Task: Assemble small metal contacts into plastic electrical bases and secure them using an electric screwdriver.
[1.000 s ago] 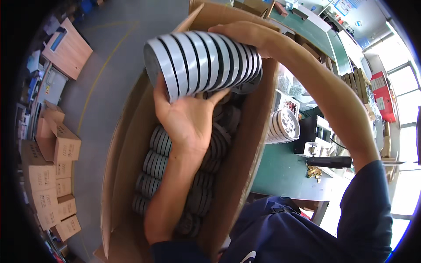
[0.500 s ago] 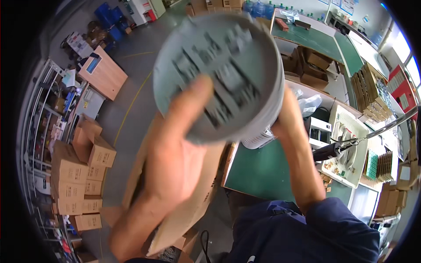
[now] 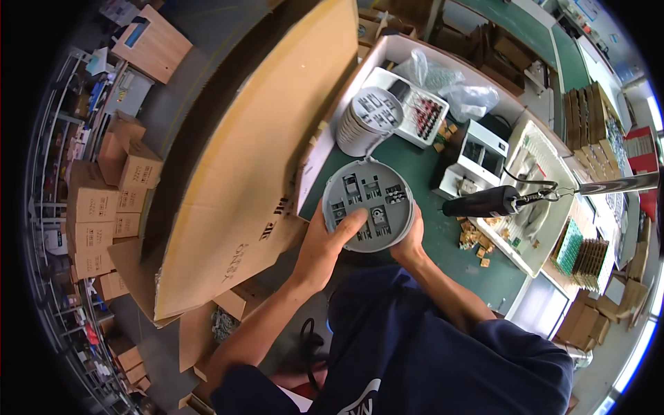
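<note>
A round grey plastic housing (image 3: 382, 185) with molded slots and small dark fittings inside is held face up between my hands, above the near edge of the green bench (image 3: 443, 259). My left hand (image 3: 319, 252) closes on its left side, thumb reaching over the rim onto the inner face. Fingers of my right hand (image 3: 409, 242) wrap the right rim; their tips are hidden below. Just beyond stands a stack of similar grey housings (image 3: 356, 135). A black electric screwdriver (image 3: 481, 203) hangs to the right of my hands, touched by neither.
A large open carton (image 3: 256, 145) rises at my left. Behind the stack lies a white tray (image 3: 409, 137) of red and black parts, near clear plastic bags (image 3: 470, 97). A white device (image 3: 484, 142), a cream tray (image 3: 536, 256) and small tan pieces (image 3: 474, 238) are at right.
The housing has come down from close before the camera to the bench edge, with both hands still on it. The view has shifted, bringing the bench and stack into fuller sight.
</note>
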A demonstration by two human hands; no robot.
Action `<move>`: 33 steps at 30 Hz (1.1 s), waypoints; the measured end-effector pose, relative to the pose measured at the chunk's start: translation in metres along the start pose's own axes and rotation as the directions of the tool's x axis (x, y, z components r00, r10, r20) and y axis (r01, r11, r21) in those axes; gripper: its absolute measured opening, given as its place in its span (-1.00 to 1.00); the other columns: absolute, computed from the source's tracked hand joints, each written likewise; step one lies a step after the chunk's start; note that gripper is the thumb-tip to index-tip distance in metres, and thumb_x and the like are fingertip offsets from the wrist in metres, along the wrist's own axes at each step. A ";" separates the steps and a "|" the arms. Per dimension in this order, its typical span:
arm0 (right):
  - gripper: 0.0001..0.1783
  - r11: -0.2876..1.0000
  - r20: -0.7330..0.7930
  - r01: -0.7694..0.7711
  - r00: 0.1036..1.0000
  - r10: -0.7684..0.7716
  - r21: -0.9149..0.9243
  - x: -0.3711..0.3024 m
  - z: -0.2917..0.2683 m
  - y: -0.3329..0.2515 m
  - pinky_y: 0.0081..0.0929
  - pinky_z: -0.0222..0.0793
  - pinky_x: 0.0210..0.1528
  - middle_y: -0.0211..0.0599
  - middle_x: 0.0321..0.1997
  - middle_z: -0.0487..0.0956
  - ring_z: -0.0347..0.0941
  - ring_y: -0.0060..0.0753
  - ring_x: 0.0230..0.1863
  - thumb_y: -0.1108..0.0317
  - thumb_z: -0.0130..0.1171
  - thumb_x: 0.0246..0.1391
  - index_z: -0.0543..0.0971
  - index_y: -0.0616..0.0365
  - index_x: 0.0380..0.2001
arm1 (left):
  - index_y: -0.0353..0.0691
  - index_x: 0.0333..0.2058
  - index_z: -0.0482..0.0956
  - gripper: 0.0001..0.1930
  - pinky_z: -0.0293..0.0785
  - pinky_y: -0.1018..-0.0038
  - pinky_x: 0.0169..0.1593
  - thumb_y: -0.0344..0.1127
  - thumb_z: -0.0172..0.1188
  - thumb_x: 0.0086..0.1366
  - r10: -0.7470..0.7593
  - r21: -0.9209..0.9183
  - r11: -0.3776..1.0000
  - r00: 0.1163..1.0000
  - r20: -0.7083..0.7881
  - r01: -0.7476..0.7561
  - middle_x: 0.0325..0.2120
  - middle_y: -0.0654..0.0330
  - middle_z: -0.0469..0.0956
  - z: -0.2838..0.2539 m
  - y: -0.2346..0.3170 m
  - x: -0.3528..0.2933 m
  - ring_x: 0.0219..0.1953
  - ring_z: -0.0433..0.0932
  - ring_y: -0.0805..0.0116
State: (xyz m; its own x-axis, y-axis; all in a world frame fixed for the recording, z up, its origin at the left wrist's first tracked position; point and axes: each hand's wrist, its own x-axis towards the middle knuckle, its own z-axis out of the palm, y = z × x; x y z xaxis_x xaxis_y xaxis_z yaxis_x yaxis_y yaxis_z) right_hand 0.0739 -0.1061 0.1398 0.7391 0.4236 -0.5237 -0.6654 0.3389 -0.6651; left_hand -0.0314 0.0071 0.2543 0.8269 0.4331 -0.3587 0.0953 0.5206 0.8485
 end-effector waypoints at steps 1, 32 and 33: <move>-0.54 1.000 -0.018 -0.004 1.000 0.004 -0.001 0.008 -0.013 0.007 -0.42 0.42 0.20 -0.24 0.04 0.63 0.54 -0.37 0.07 0.14 -0.07 0.44 0.51 0.31 0.14 | -0.29 0.26 0.31 -0.45 0.37 0.44 0.24 -0.24 0.26 0.40 -0.034 -0.009 0.999 0.999 0.004 0.034 0.09 0.19 0.48 -0.003 -0.013 0.008 0.13 0.46 0.47; -0.32 0.976 -0.243 -0.193 0.956 0.163 -0.104 0.024 -0.081 0.006 0.08 0.01 0.41 -0.48 0.39 0.39 0.19 -0.30 0.41 -0.27 -0.15 0.39 0.34 -0.10 0.37 | -0.13 0.32 0.37 -0.16 -0.29 -0.43 0.35 0.28 0.30 0.21 -0.579 0.320 0.801 0.792 0.196 0.506 0.31 0.08 0.36 -0.016 -0.084 0.128 0.44 0.12 0.05; -0.32 0.963 -0.181 -0.269 0.948 0.260 -0.023 0.022 -0.074 -0.004 0.12 0.04 0.39 -0.45 0.36 0.42 0.26 -0.29 0.37 -0.27 -0.14 0.39 0.36 -0.05 0.34 | -0.13 0.31 0.38 -0.20 -0.20 -0.39 0.36 0.25 0.28 0.24 -0.561 0.253 0.818 0.813 0.157 0.516 0.31 0.10 0.36 -0.015 -0.087 0.125 0.42 0.16 0.09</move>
State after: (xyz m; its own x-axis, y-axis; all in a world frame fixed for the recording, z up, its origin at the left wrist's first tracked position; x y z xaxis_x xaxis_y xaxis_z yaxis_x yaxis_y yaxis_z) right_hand 0.1007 -0.1608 0.0918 0.5465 0.3377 -0.7664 -0.8371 0.1936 -0.5117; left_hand 0.0555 0.0269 0.1298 0.7057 -0.0559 -0.7063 0.6448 0.4637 0.6076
